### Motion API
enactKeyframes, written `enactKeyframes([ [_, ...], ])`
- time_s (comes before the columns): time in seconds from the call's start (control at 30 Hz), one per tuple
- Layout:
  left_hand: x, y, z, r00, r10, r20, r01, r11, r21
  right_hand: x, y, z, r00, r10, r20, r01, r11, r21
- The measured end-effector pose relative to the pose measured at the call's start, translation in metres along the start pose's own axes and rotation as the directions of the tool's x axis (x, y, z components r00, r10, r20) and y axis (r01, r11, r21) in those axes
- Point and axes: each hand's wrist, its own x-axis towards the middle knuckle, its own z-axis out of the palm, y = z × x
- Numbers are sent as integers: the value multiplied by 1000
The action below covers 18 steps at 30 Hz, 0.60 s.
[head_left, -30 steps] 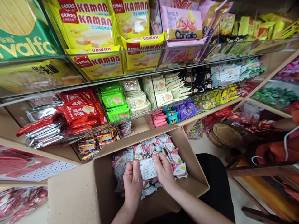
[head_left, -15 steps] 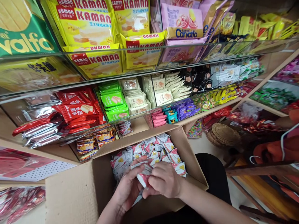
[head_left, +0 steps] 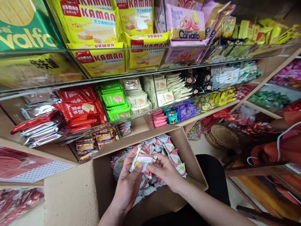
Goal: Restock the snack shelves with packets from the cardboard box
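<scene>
Over an open cardboard box [head_left: 70, 191], my left hand [head_left: 129, 183] grips the left end of a small white-and-pink snack packet [head_left: 144, 160], its thumb pressed on the front. My right hand [head_left: 166, 171] pinches the same packet at its right end. Its front, with a yellow picture near the left thumb, faces me. Whether it is one packet or two stacked, I cannot tell. Below and around the hands, many similar white-and-pink packets [head_left: 175, 157] lie loose in the box.
Glass-fronted shelves rise behind the box, holding yellow wafer packs [head_left: 98, 22], red packets [head_left: 80, 110], green packets [head_left: 115, 100] and cream packets [head_left: 162, 91]. Woven baskets [head_left: 222, 136] and a wooden stool [head_left: 265, 188] are at the right. A black-clothed knee [head_left: 213, 175] is beside the box.
The packet has turned from tilted and partly covered to nearly level, front showing. My right hand has opened out from a curled grip to a pinch at its right end.
</scene>
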Motion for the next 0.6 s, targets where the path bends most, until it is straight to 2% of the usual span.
enactKeyframes([
  [0.07, -1, 1, -5, 1000, 18, 15, -20, 987, 160, 0, 0, -4, 999, -35, -9, 34, 991, -133],
  [0.1, -2, 2, -8, 999, 44, 22, -49, 963, 264, 0, -1, -7, 995, -95, -22, 87, 968, -234],
  [0.13, -2, 3, -12, 996, 79, 36, -87, 926, 369, -1, -3, -10, 985, -175, -14, 159, 924, -349],
  [0.2, -3, 4, -19, 989, 108, 97, -143, 836, 530, -1, -12, -15, 948, -290, 130, 313, 777, -547],
  [0.27, -3, 5, -24, 984, 56, 171, -148, 792, 592, 0, -25, -16, 893, -251, 374, 443, 635, -633],
  [0.33, -4, 7, -24, 977, -8, 214, -125, 789, 601, 2, -40, -14, 837, -139, 530, 513, 537, -669],
  [0.4, -6, 14, -22, 975, -9, 222, -131, 783, 608, 5, -54, -8, 829, -77, 553, 518, 477, -710],
  [0.47, -9, 26, -21, 970, 27, 242, -184, 735, 653, 11, -67, 0, 828, -57, 558, 521, 445, -728],
  [0.53, -9, 44, -28, 954, 130, 269, -292, 598, 746, 21, -78, 6, 817, -60, 574, 537, 442, -718],
  [0.6, -5, 64, -43, 904, 328, 275, -382, 327, 864, 37, -87, 8, 841, -98, 532, 514, 452, -729],
])
